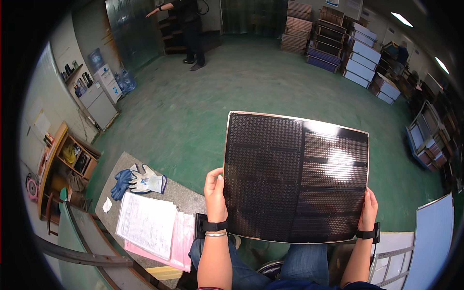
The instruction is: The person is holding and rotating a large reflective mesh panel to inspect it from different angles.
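Observation:
Between my two hands a large, dark, nearly square circuit board panel (263, 179) is held up, tilted toward me. Rows of small repeated patterns cover it, and a bright glare lies on its right half. My left hand (215, 195) grips the panel's left edge, thumb and fingers closed on it. On the right edge, lower down, my right hand (369, 210) is closed round the rim. The panel is above my lap. Its rear face is hidden, as are some fingertips behind it.
At my left stands a grey table (188, 195) with printed sheets (147, 222), pink papers (183, 237) and work gloves (146, 181). A pale blue board (432, 241) leans at right. Stacked panels (362, 53) stand far right. A person (191, 34) stands at the back.

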Available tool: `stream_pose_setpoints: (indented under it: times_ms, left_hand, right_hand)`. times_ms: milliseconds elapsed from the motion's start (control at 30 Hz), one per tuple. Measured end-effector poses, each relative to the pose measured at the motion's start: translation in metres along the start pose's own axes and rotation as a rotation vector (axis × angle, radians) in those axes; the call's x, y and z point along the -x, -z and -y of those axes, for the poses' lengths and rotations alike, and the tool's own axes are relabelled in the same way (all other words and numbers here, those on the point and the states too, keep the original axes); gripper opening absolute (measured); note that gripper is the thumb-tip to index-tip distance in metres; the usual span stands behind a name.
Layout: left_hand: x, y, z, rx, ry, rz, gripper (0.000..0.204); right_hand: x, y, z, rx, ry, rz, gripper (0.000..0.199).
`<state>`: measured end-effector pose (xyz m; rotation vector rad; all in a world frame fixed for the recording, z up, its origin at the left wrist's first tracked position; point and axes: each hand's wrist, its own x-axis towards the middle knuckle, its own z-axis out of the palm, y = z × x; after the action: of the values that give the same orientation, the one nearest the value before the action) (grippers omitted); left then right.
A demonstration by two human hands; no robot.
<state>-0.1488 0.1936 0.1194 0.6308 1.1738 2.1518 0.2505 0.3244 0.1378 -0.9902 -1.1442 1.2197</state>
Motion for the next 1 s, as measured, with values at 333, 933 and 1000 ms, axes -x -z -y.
stream_pose_setpoints:
  times_ms: [333, 933, 1000]
  left_hand:
    - [-0.004, -0.001, 0.000, 0.000, 0.021, -0.040, 0.018]
    - [-0.016, -0.014, 0.021, -0.013, 0.059, -0.030, 0.018]
    - [-0.015, -0.015, 0.020, -0.006, 0.056, -0.026, 0.018]
  right_hand:
    - [0.003, 0.001, 0.001, -0.220, -0.087, -0.023, 0.033]
    - [0.017, -0.002, 0.038, -0.204, 0.016, 0.005, 0.037]
    - [0.016, 0.002, 0.037, -0.217, 0.012, 0.024, 0.037]
